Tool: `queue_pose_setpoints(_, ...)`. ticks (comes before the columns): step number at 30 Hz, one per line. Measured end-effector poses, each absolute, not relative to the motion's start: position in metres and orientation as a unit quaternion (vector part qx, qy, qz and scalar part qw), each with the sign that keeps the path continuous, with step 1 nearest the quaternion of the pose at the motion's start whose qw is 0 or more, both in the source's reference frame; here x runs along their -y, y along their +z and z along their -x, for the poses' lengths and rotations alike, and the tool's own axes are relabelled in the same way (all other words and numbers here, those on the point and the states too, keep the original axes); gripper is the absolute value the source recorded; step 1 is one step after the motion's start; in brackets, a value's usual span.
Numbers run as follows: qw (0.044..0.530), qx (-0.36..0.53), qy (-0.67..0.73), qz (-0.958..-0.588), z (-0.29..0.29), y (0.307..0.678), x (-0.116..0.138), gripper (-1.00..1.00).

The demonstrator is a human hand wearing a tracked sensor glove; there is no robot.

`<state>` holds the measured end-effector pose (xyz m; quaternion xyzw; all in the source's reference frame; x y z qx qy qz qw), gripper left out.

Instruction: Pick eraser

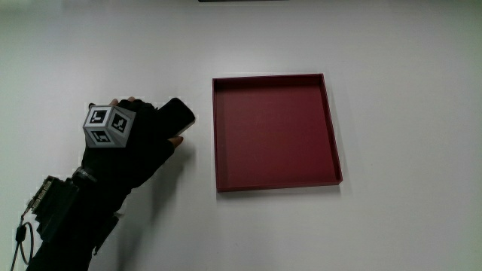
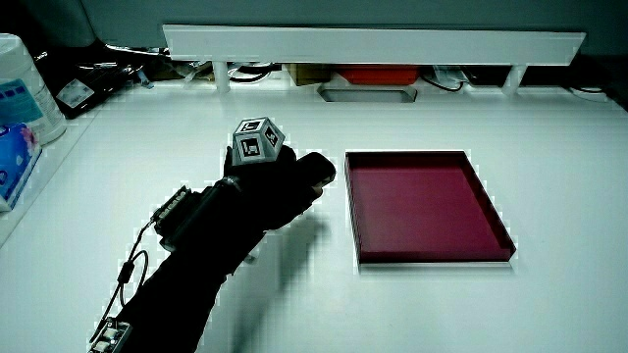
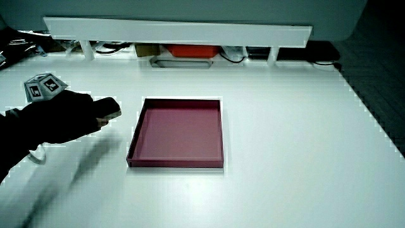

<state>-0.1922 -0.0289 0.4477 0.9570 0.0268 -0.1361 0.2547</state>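
Note:
A black eraser (image 1: 179,113) sticks out from the fingertips of the gloved hand (image 1: 167,129), which is shut on it. The hand bears a patterned cube (image 1: 107,124) on its back and is beside the dark red tray (image 1: 275,186), apart from the tray's rim. In both side views the eraser (image 2: 320,169) (image 3: 111,106) points toward the tray (image 2: 432,257) (image 3: 174,163), and the hand (image 2: 292,184) (image 3: 95,115) casts a shadow on the white table under it. Nothing lies in the tray.
A low white partition (image 2: 373,44) runs along the table, with cables and small boxes under it. A white tub (image 2: 22,83) and a blue packet (image 2: 12,162) stand at the table's edge in a side view.

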Motion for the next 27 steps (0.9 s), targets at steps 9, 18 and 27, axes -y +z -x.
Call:
queue_pose_setpoints(9, 0.292, -0.017, -0.137, -0.946, 0.213, 0.486, 0.026, 0.0)
queue_pose_setpoints(18, 0.311, -0.014, -0.166, -0.936, 0.231, 0.51, 0.02, 0.0)
queue_pose_setpoints(27, 0.307, -0.013, -0.162, -0.938, 0.236, 0.515, 0.017, 0.08)
